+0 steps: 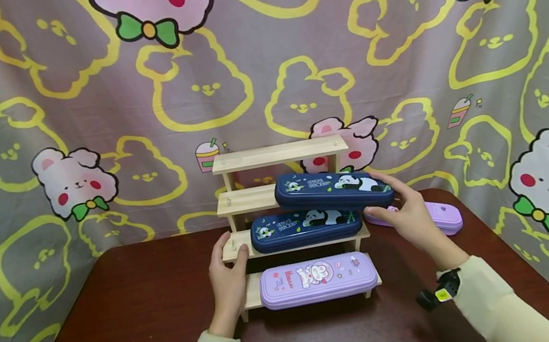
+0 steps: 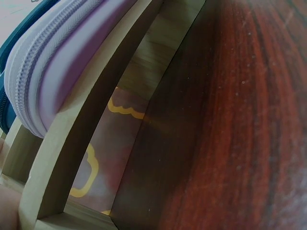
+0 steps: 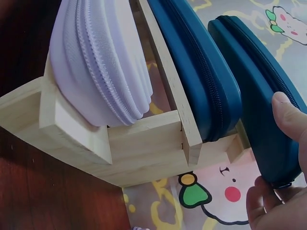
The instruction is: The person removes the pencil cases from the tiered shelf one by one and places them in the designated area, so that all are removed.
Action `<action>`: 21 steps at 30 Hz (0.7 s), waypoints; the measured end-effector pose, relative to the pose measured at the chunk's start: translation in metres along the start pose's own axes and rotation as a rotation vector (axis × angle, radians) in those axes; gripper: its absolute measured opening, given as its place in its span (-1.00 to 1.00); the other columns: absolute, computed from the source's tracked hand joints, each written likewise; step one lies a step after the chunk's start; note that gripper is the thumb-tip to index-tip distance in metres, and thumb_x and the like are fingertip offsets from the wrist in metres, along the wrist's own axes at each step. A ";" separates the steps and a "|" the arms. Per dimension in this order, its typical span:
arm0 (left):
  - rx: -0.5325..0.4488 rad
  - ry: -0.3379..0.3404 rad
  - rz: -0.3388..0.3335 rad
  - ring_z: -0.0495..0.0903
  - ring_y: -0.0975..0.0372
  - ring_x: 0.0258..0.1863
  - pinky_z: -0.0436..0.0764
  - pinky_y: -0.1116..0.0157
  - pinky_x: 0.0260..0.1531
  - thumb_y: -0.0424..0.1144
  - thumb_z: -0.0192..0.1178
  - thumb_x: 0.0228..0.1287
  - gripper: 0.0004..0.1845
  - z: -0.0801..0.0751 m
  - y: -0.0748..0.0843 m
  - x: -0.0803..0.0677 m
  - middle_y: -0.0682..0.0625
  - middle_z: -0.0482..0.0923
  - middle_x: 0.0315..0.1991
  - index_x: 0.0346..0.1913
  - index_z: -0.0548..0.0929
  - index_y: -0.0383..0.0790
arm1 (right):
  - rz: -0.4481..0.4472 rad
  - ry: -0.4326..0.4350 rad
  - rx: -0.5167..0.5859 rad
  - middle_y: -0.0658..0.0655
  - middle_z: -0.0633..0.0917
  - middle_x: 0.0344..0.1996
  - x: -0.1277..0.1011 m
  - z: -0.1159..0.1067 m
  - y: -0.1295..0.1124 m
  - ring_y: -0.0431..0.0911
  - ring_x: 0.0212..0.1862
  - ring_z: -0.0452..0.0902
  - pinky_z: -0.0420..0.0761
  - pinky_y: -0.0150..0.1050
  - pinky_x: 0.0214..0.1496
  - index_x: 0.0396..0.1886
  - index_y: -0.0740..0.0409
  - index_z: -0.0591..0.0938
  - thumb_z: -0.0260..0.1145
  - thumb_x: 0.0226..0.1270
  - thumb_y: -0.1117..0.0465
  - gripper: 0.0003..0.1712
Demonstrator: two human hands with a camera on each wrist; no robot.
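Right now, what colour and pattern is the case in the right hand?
Dark blue with pandas, the case the right hand holds; clearest in the head view.

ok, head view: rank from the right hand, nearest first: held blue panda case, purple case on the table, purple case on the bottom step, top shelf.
From the right hand:
1. Held blue case, in its grip.
2. Table purple case, just right, behind the hand.
3. Bottom-step purple case, lower left.
4. Top shelf, upper left, farthest.
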State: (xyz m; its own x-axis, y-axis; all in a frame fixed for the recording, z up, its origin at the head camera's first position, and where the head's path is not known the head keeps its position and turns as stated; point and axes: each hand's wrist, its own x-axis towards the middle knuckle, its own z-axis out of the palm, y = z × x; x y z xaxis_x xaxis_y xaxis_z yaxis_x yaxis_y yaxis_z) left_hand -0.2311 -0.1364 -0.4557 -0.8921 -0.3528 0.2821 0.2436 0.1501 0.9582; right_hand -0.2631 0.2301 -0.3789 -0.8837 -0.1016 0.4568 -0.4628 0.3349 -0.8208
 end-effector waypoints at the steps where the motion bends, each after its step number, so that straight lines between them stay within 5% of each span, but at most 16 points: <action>1: 0.000 -0.002 0.001 0.22 0.17 0.38 0.17 0.05 0.34 -0.17 0.26 0.38 -0.46 0.000 0.000 0.000 -0.01 0.36 0.36 0.38 0.42 -0.07 | 0.005 -0.001 0.005 0.20 0.38 0.35 -0.001 -0.001 0.000 0.11 0.08 0.40 0.55 -0.46 -0.04 0.49 -0.07 0.34 0.47 0.22 0.28 -0.15; 21: -0.006 0.003 0.012 0.24 0.15 0.36 0.20 0.06 0.32 -0.18 0.27 0.37 -0.46 0.000 0.000 0.000 -0.04 0.37 0.35 0.37 0.43 -0.10 | 0.018 0.027 -0.107 0.22 0.41 0.30 -0.022 -0.024 0.004 0.06 0.06 0.44 0.55 -0.49 -0.06 0.46 -0.07 0.37 0.47 0.23 0.25 -0.19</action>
State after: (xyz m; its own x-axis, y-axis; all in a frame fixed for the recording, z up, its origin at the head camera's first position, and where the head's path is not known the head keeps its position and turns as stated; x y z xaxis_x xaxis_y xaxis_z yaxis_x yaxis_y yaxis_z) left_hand -0.2308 -0.1365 -0.4559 -0.8881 -0.3537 0.2936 0.2566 0.1484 0.9551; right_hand -0.2440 0.2560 -0.3840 -0.8888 -0.0700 0.4528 -0.4358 0.4343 -0.7883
